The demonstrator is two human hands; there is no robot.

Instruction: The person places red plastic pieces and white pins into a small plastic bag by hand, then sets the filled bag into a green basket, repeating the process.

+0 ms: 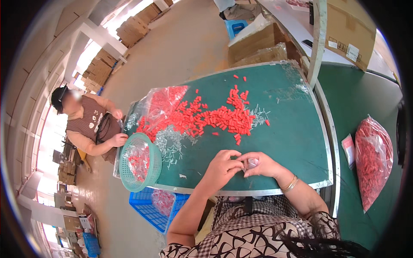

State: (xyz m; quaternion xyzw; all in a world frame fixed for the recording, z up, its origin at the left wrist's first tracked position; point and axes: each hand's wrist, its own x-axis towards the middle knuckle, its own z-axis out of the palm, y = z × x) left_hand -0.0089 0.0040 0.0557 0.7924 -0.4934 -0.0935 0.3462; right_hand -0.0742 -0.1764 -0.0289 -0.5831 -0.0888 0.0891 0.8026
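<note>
Above the near edge of the green table, my two hands meet around a small clear plastic bag (253, 163). The fingers of my right hand (267, 165) curl around it, partly hiding what is inside. My left hand (223, 168) pinches at the bag's left side, fingers closed. Beyond my hands lies a long heap of small red plastic plugs (228, 119). Loose clear or silvery pins, perhaps screws, lie in one pile (170, 144) left of my hands, and more pins (259, 115) are at the heap's right end.
A green mesh basket (155, 165) with bagged red pieces stands at the table's left corner, above a blue crate (146, 210). A co-worker (92, 116) is at the left end. A big bag of red pieces (374, 157) lies on the right table. Cardboard boxes (254, 45) stand beyond.
</note>
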